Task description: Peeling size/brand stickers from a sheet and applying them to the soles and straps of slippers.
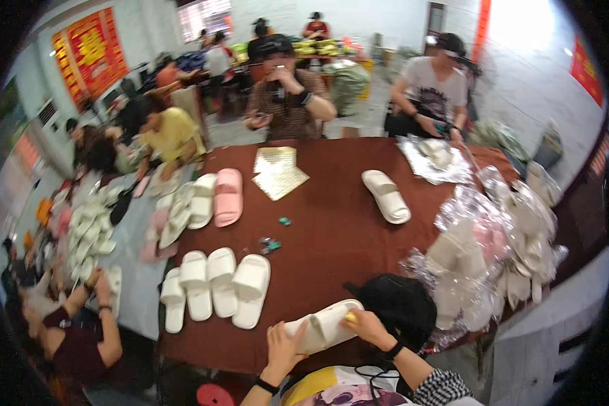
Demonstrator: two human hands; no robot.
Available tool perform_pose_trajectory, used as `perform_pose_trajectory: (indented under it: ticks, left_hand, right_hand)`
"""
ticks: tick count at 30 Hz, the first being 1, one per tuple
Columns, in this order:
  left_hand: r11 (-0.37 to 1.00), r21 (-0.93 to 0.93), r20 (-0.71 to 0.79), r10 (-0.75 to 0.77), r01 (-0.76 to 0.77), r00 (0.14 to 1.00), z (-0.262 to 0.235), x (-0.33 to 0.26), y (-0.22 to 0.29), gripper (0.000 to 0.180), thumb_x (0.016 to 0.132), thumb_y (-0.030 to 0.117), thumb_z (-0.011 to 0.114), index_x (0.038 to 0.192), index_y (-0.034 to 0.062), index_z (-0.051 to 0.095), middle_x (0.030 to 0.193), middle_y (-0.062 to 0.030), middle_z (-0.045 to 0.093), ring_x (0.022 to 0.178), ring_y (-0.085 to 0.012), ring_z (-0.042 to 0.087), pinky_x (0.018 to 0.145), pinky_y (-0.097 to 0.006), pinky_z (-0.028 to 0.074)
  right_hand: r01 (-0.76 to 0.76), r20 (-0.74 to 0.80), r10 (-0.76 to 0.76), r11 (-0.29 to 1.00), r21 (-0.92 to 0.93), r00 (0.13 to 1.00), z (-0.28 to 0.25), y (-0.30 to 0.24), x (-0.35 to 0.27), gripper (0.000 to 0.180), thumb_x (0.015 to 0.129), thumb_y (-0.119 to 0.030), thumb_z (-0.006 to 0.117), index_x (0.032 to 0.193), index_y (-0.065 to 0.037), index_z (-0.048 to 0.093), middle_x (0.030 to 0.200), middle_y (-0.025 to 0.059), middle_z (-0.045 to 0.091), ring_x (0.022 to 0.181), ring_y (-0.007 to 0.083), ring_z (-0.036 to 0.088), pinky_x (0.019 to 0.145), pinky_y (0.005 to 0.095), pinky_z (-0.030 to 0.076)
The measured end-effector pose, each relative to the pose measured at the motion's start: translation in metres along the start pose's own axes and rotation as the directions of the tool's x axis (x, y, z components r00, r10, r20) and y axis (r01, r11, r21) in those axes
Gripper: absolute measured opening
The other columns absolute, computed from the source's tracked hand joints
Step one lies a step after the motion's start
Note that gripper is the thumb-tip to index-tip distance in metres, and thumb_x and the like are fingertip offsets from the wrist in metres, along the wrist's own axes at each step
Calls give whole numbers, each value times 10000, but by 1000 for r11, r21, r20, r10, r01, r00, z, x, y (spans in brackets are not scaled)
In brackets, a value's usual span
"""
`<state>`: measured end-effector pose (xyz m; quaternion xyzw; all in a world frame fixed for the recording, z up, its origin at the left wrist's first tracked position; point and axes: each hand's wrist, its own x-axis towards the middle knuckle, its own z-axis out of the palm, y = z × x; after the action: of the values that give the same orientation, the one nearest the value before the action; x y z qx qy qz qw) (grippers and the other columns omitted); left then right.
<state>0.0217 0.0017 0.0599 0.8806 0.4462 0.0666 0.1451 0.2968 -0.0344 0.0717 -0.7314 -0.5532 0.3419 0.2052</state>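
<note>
A cream slipper [325,323] lies across the near edge of the dark red table [331,223]. My left hand [282,346] grips its heel end from below. My right hand [363,326] rests on its toe end, pressing a small yellow piece [350,316] against it. A black cap or bag [396,301] sits just right of my right hand.
Several cream slippers [213,281] lie in a row to the left, a pink one [227,196] and a lone cream one [386,196] farther back. Gold sheets [279,174] lie mid-table. Bagged slippers [494,250] pile at the right. Other people sit around the table.
</note>
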Motion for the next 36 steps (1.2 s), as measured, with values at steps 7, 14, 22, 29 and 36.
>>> perform_pose_trajectory:
  ticks: [7,14,22,29,36]
  left_hand:
    - [999,43,-34,11,-9,999,1,8,14,1037,633,457,859,1518,295,344,1306,-261,372,1287,-441,332,1027,-606,289]
    - [987,-158,-113,-35,16,993,8,2,12,915,665,447,832,1467,273,428,1180,-205,420,1161,-392,411,956,-547,336]
    - [980,-118,-183,-178,158,967,6,-10,12,776,657,422,828,1345,219,530,1149,-183,450,1145,-373,425,951,-523,332]
    - [872,-272,-411,-488,408,770,-13,-30,-22,867,629,492,813,1304,33,519,1215,-239,436,1170,-410,409,964,-530,350]
    - [789,-229,-626,-568,570,534,-83,3,-134,974,620,392,825,1425,67,383,1277,-292,430,1205,-467,399,1001,-550,347]
  right_hand:
    - [85,-35,-83,995,47,996,-2,-11,2,340,863,-330,704,959,-6,665,856,229,672,810,396,665,717,434,525]
    - [266,-106,-252,952,151,962,5,-7,10,304,844,-191,730,1090,-24,665,1029,205,660,910,337,652,783,379,519]
    - [8,-156,99,820,572,983,16,8,23,217,887,-97,691,1080,-5,654,957,60,661,867,124,591,763,280,489]
    - [-61,-19,74,920,387,997,30,38,27,290,840,-201,745,1025,-4,640,878,102,658,787,182,618,708,328,495]
    - [38,-45,-28,967,250,999,39,63,36,235,869,-175,726,1015,-11,643,831,49,655,674,132,636,585,257,509]
